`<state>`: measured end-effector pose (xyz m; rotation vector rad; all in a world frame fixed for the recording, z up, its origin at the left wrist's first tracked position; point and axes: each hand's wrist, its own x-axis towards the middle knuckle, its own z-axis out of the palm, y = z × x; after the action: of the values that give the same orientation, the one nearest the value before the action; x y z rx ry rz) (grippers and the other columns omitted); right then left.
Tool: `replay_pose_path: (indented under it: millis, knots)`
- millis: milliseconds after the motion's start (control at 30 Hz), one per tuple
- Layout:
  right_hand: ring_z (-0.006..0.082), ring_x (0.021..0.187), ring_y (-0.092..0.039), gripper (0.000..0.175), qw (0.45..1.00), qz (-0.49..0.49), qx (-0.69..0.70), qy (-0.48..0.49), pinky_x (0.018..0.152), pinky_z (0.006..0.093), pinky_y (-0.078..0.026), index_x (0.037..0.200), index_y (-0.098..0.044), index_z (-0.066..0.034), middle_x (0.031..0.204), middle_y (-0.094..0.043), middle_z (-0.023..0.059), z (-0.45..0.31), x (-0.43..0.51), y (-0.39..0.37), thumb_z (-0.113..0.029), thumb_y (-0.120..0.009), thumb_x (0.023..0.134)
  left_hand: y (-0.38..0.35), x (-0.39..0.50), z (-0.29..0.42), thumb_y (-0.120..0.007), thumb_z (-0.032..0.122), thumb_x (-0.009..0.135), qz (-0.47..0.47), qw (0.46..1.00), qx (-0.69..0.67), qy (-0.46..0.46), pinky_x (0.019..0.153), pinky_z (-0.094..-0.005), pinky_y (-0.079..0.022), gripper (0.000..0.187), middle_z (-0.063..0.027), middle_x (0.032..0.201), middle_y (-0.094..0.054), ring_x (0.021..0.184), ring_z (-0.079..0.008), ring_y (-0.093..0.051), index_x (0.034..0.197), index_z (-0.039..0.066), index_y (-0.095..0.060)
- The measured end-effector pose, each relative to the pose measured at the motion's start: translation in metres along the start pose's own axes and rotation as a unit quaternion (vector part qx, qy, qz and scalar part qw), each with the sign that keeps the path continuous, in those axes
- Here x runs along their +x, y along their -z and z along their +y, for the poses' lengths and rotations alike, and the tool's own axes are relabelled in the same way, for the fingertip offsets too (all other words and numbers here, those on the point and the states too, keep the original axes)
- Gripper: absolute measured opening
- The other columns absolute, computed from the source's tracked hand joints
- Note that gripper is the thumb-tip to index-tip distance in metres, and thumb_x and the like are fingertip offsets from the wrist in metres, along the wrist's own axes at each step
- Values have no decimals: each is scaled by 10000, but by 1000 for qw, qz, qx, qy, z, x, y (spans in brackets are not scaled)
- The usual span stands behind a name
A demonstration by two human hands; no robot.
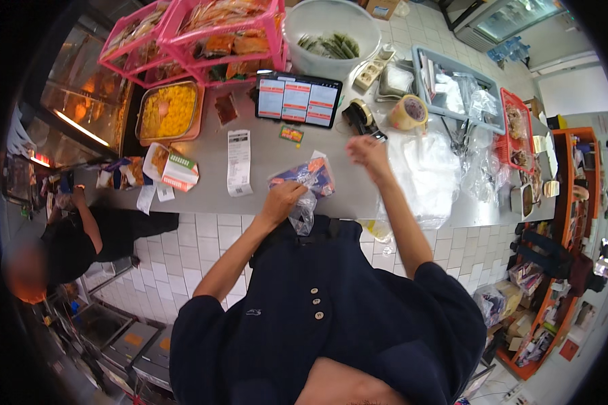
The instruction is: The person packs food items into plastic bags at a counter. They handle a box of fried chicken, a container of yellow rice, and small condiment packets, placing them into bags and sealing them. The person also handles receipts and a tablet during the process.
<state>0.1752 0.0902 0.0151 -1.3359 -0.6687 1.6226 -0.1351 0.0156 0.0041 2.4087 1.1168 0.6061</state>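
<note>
My left hand (282, 200) grips the bunched neck of a clear plastic bag (302, 211) at the counter's near edge. Inside the bag is a purple and orange printed food package (311, 177). My right hand (369, 156) is raised over the counter, just below a black tape dispenser (357, 121). Its fingers are bent and slightly blurred, and whether they hold a piece of tape is too small to tell. A long printed receipt (239, 162) lies left of the bag, and a small green and red sachet (291, 134) lies beyond it.
Across the metal counter (210, 197) stand a tablet (299, 99), a tape roll (409, 112), white plastic bags (423, 177), a blue crate (458, 121), a pan of yellow food (147, 124) and an open food box (180, 172). A co-worker (96, 235) stands at the left.
</note>
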Motion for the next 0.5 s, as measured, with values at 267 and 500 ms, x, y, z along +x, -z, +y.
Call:
replay_pose_path:
  millis: [267,500]
  knots:
    - [72,693,-658,207,976,-38,-211,35,540,242,-478,1110,-769,-39,884,-742,28,91,-90,-68,-202,-739,986,18,12,-5,-662,124,848,54,983,66,-160,887,-371,-488,164,-44,1093,-741,1036,-226,-674,993,91,-732]
    - [69,568,-567,164,984,-4,-164,70,481,239,-415,1027,-774,-21,740,-669,6,108,-94,-68,-169,-709,998,-3,5,-7,-679,58,821,-14,997,-73,36,708,-400,-515,159,-92,877,-761,793,-261,-719,960,30,-752]
